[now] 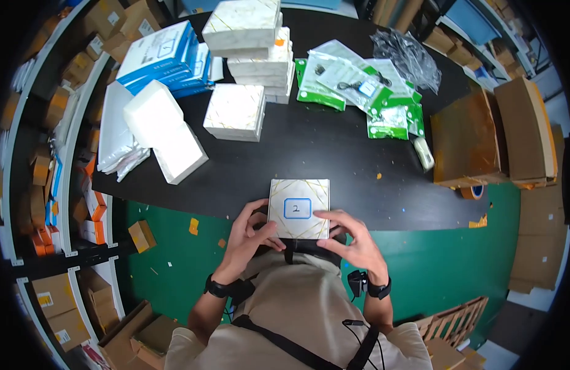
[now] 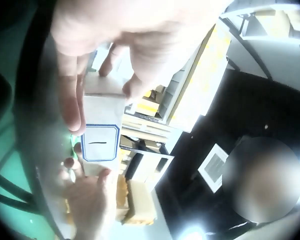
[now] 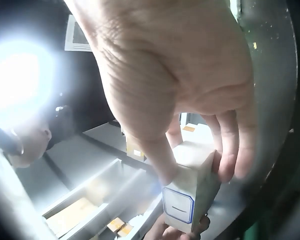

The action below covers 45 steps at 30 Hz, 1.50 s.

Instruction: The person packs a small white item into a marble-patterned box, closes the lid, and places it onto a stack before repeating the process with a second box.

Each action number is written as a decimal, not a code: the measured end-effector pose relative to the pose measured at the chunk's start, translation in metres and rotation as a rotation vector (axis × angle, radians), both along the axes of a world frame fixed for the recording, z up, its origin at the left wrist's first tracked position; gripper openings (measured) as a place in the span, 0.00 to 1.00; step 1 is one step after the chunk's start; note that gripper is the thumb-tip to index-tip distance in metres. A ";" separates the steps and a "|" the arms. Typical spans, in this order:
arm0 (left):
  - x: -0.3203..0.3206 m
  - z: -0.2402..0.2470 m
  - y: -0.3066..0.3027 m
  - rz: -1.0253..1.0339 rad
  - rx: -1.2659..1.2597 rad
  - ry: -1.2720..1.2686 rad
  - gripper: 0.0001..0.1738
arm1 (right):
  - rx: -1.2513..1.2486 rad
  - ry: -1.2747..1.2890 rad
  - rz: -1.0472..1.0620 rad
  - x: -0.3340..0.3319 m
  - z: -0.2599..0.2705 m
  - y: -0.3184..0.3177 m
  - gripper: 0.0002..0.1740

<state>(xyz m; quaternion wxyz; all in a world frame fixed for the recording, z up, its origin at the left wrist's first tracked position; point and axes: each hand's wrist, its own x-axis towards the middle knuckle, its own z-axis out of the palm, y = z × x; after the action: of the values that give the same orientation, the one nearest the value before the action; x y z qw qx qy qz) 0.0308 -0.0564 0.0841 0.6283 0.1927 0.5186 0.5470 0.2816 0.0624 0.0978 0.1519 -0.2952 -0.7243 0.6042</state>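
A square white box with a marble pattern and gold lines is between both hands at the table's near edge, close to the person's body. Its top carries a blue-framed label reading 2. On a narrow side, another blue-framed label shows a single stroke. The left hand grips the box's left side, thumb near the lower corner. From the right, the right hand holds it, a finger over the top beside the label and the thumb at the near edge. The right wrist view shows that hand curled round the box.
Stacked marble boxes stand at the back, with blue-white boxes to their left. An open white box lies nearer. Green-white packets, grey plastic and a cardboard box occupy the right. Shelves line the left.
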 end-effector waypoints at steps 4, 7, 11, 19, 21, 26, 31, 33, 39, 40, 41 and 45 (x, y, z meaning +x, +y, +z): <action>-0.022 0.029 0.013 0.102 0.140 0.015 0.34 | -0.054 0.203 -0.109 -0.025 0.019 0.003 0.39; -0.054 0.055 0.037 0.240 0.260 0.049 0.34 | -0.161 0.295 -0.219 -0.037 0.007 0.015 0.37; -0.116 0.068 0.078 0.303 0.272 0.282 0.32 | -0.148 0.306 -0.369 -0.039 -0.049 0.036 0.30; -0.159 0.050 0.127 0.242 0.138 0.445 0.29 | 0.013 0.241 -0.500 -0.037 -0.078 0.040 0.13; -0.161 0.045 0.121 0.262 0.117 0.468 0.28 | 0.044 0.221 -0.482 -0.039 -0.074 0.040 0.11; -0.176 0.038 0.073 0.398 0.100 1.056 0.25 | 0.055 0.210 -0.486 -0.038 -0.071 0.040 0.10; -0.206 0.006 0.008 0.274 -0.238 1.704 0.23 | 0.081 0.193 -0.472 -0.039 -0.073 0.042 0.10; -0.212 -0.016 -0.004 0.199 -0.321 1.834 0.24 | 0.084 0.193 -0.472 -0.040 -0.073 0.042 0.10; -0.200 -0.033 0.003 0.361 -0.341 1.307 0.31 | 0.089 0.207 -0.489 -0.039 -0.077 0.041 0.10; -0.195 -0.033 0.007 0.393 -0.322 1.166 0.32 | 0.085 0.211 -0.496 -0.040 -0.077 0.041 0.10; -0.196 -0.037 0.004 0.371 -0.311 1.161 0.32 | 0.087 0.203 -0.518 -0.042 -0.075 0.042 0.10; -0.196 -0.045 -0.025 0.603 -0.064 1.163 0.26 | 0.110 0.199 -0.548 -0.041 -0.075 0.040 0.10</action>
<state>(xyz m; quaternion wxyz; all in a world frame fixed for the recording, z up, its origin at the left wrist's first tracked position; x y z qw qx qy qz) -0.1654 -0.0810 0.0386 0.0702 0.2844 0.8210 0.4900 0.2402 0.1020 0.0229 0.3953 -0.4104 -0.6311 0.5264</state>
